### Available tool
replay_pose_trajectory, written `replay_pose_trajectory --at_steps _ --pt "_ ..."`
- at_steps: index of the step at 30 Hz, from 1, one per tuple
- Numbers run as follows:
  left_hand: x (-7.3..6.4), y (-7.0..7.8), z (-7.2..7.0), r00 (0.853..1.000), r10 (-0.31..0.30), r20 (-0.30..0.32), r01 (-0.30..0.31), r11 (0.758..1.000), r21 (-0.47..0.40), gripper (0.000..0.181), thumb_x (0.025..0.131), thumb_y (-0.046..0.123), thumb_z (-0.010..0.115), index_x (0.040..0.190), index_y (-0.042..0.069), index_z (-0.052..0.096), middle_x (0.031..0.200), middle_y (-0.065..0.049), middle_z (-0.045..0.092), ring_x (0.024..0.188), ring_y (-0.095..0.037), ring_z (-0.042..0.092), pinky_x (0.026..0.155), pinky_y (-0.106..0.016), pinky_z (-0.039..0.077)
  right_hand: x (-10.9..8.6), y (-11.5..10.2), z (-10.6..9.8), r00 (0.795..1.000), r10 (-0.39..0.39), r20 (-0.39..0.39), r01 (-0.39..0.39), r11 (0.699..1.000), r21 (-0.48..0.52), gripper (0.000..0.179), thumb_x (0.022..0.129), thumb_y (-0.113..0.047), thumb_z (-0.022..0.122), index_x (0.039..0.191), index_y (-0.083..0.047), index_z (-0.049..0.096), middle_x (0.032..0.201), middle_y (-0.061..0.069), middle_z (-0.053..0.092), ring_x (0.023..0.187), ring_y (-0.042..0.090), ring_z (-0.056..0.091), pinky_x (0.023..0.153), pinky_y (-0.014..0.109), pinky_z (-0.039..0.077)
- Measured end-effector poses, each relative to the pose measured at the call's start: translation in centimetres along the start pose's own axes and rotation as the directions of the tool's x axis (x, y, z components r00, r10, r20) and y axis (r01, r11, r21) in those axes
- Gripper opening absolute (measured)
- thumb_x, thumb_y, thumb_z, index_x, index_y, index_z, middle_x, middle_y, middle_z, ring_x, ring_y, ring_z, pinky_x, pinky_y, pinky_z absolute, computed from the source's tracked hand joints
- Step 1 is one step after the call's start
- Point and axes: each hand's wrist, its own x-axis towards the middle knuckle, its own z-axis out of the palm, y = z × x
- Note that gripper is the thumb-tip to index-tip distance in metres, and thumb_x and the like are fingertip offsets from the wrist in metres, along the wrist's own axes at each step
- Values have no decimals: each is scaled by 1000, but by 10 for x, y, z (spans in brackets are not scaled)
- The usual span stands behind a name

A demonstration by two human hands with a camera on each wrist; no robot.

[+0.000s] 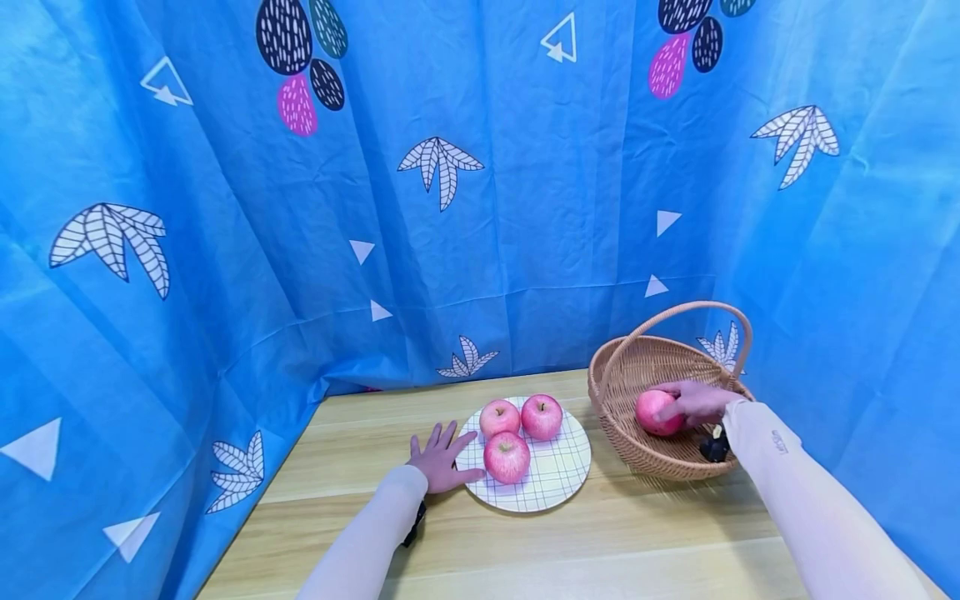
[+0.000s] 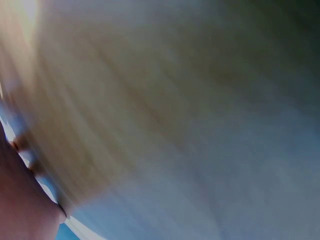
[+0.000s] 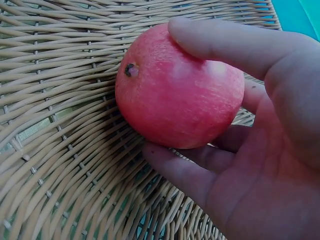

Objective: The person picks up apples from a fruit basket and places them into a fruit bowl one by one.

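Note:
Inside the wicker basket (image 1: 651, 364), my right hand (image 1: 701, 402) grips a red apple (image 1: 651, 414). In the right wrist view the thumb lies over the top of that apple (image 3: 175, 100) and the fingers curl beneath it, close to the woven wall. My left hand (image 1: 438, 462) lies flat with spread fingers at the left rim of a checked plate (image 1: 558, 471). Three more apples sit on this plate: one at the front (image 1: 507, 458), one at the back left (image 1: 499, 417) and one at the back right (image 1: 542, 417). The left wrist view shows mostly blurred tabletop.
The basket's tall handle (image 1: 690, 306) arches over its opening. Both basket and plate stand on a light wooden table (image 1: 337, 467). A blue patterned curtain (image 1: 525, 208) encloses the table at the back and sides.

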Motion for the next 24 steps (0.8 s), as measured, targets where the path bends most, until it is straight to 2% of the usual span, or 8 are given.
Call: replay_pose_trajectory --at_steps 4,9,14,18,24 --pt "0 0 0 1000 -1 2 1 1000 4 97 74 98 33 158 50 20 171 -3 7 157 -37 1 114 -77 -2 2 0 0 1000 19 -7 -19 999 46 84 87 -9 70 157 4 25 144 31 43 121 31 54 96 45 55" --pt "-1 1 -3 1000 -4 10 4 1000 2 97 74 97 35 158 50 20 171 -3 7 157 -37 1 114 -77 -2 1 0 -1 1000 11 -8 -11 999 32 83 90 -12 67 158 2 21 147 34 35 121 34 54 95 52 55" --pt "-2 3 -5 1000 -4 12 4 1000 2 97 75 96 36 158 48 20 171 -4 7 157 -37 1 114 -76 -1 -1 -2 -1 1000 7 16 -9 998 66 81 92 -10 64 158 2 19 145 34 37 118 33 56 97 56 53" --pt "-3 4 -6 1000 -3 7 3 1000 6 96 76 95 37 158 48 22 171 -4 7 157 -37 1 115 -76 -1 -3 -4 0 1000 10 24 -12 997 79 79 91 -9 64 157 1 22 143 29 42 116 30 57 98 53 53" --pt "-5 5 -6 1000 2 -1 -2 1000 -5 95 77 94 37 158 46 23 171 -5 9 157 -38 2 114 -76 -1 -3 -2 1 1000 5 25 -6 1000 30 79 93 -14 67 157 1 23 142 27 45 119 29 56 98 46 54"
